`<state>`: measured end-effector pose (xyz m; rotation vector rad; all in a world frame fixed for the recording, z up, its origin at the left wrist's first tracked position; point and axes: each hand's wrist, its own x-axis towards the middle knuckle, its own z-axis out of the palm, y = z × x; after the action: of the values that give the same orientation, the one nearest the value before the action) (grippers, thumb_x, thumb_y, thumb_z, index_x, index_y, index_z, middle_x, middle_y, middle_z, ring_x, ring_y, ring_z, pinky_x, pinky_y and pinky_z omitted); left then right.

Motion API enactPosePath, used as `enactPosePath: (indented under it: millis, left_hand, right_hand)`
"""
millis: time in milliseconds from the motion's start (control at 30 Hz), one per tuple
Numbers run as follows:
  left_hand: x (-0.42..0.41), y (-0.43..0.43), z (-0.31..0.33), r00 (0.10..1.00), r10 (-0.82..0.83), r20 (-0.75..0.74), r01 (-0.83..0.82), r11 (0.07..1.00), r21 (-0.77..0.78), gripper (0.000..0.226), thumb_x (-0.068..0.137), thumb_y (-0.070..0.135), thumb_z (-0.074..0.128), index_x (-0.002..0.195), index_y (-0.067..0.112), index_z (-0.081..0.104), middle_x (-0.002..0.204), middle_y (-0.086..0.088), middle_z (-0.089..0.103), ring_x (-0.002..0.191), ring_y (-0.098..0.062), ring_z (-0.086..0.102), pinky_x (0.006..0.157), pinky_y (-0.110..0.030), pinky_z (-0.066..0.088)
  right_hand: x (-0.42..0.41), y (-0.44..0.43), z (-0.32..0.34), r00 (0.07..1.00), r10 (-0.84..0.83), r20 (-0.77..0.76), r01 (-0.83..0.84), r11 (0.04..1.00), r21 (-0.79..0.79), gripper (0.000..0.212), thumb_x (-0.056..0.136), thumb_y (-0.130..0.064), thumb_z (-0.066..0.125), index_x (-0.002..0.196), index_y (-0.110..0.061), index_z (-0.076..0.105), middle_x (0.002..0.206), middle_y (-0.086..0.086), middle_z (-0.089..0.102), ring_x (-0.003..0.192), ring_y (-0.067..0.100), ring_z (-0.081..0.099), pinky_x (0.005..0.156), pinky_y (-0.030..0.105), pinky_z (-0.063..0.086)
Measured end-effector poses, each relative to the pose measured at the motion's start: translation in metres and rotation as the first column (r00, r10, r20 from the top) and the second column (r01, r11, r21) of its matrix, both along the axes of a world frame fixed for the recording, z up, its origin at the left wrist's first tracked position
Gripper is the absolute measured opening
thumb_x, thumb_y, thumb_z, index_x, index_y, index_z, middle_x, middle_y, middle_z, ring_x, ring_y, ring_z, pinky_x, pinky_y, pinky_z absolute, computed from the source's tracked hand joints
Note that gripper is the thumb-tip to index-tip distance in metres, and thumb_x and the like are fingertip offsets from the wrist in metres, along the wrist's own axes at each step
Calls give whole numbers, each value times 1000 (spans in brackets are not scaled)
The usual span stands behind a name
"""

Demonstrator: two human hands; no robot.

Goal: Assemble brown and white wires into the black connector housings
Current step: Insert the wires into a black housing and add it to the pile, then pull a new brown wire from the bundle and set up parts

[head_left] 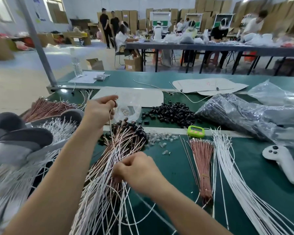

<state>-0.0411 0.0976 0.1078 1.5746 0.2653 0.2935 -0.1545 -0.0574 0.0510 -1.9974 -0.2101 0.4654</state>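
Two hands are at work. Nearest, the right hand pinches strands of one mixed brown-and-white wire pile on the green bench. Beyond it, the raised left hand pinches one white wire. Farther back sits one heap of glossy black housings.

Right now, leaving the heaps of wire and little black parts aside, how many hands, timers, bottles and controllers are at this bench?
Bare hands, left hand and right hand, both pinching wires: 2
Green digital timer: 1
White plastic handheld controller: 1
Clear plastic water bottle: 1
Total: 5
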Motion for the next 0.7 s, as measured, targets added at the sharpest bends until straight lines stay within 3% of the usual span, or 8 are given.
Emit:
enactPosePath:
  millis: [100,200,267,367,467,567,633,700]
  left_hand:
    - [9,2,-5,1000,-17,9,17,1000,20,49,98,5,64,145,5,51,98,-13,72,66,-14,64,56,-20,56]
    - [10,-1,-25,976,-153,-157,157,987,15,81,91,7,73,157,7,27,109,-25,69,76,-21,75,63,-25,62]
    - [8,-2,-42,959,-177,-223,205,973,108,67,90,-4,71,149,-2,41,95,-29,72,59,-18,73,54,-25,60]
    - [7,5,-63,978,-96,-186,147,946,288,30,91,-7,67,121,-3,69,89,-25,75,51,-12,70,50,-23,57]
    - [6,18,-69,998,58,-41,-15,741,671,19,89,8,75,102,20,80,85,2,79,70,-11,74,72,-29,62]
    - [-4,26,-75,994,83,65,-101,562,821,19,90,13,75,102,25,81,96,5,79,85,-15,72,85,-33,60]
    - [-8,29,-81,991,77,107,-131,561,817,19,91,11,73,104,22,80,98,2,79,84,-18,72,84,-37,61]
    - [-9,30,-80,989,120,88,-148,727,670,19,92,7,71,101,21,81,95,1,78,75,-15,70,73,-36,63]
  right_hand:
    - [11,24,-4,996,26,79,-19,996,-82,33,98,-32,61,77,-16,79,70,2,77,46,8,58,52,28,56]
    - [30,47,-5,989,-137,-55,144,979,143,32,95,-22,59,69,-10,76,66,10,74,50,16,60,56,32,51]
    - [39,55,-8,962,-202,-181,243,939,242,28,92,-18,60,67,-11,72,61,11,70,52,20,62,51,28,44]
    - [39,55,-13,968,-64,-242,127,958,255,26,94,-25,63,74,-10,69,71,13,74,61,26,68,47,25,43]
    - [34,31,-24,1000,-10,25,12,994,-108,32,92,-38,63,76,-14,76,73,1,77,64,15,71,64,30,59]
    - [26,-15,-30,976,96,197,6,888,-460,26,90,-37,59,92,-18,76,87,2,76,79,23,70,79,36,60]
    - [16,-46,-35,956,209,204,-29,762,-647,25,90,-39,59,99,-20,72,98,5,73,89,30,65,80,34,54]
    - [4,-75,-38,933,299,199,-79,713,-697,16,89,-37,61,97,-25,68,100,2,73,95,30,65,82,33,53]
